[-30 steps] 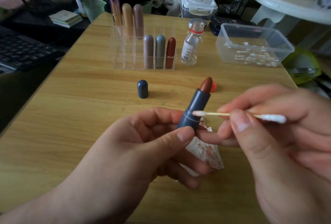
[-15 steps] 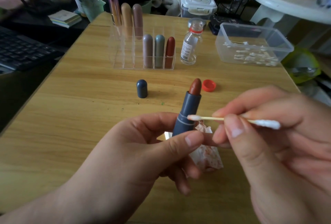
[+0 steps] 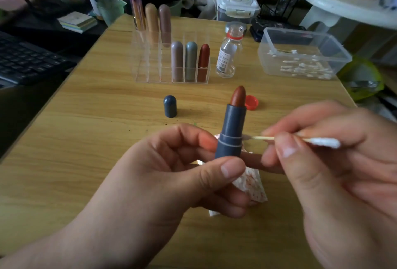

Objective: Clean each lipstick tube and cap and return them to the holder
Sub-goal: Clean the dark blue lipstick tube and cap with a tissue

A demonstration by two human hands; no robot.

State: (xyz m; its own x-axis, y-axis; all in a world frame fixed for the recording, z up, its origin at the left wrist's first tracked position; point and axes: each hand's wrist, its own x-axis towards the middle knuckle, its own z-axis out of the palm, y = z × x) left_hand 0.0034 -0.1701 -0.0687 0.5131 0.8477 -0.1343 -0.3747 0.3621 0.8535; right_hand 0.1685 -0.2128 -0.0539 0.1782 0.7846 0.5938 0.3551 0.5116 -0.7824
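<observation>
My left grip [image 3: 169,174] holds the slate-blue lipstick tube [image 3: 232,131]; my right grip [image 3: 335,174] pinches a wooden cotton swab [image 3: 322,141] against it. The clear bottle [image 3: 228,54] has an unreadable label.

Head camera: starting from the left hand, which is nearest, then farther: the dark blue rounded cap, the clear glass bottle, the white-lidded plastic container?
From the left hand:
1. dark blue rounded cap, standing just ahead.
2. clear glass bottle, farther back, to the right.
3. white-lidded plastic container, at the very back.

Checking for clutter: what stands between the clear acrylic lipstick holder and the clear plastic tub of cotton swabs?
A small clear bottle with a white label; the head view shows it.
</observation>
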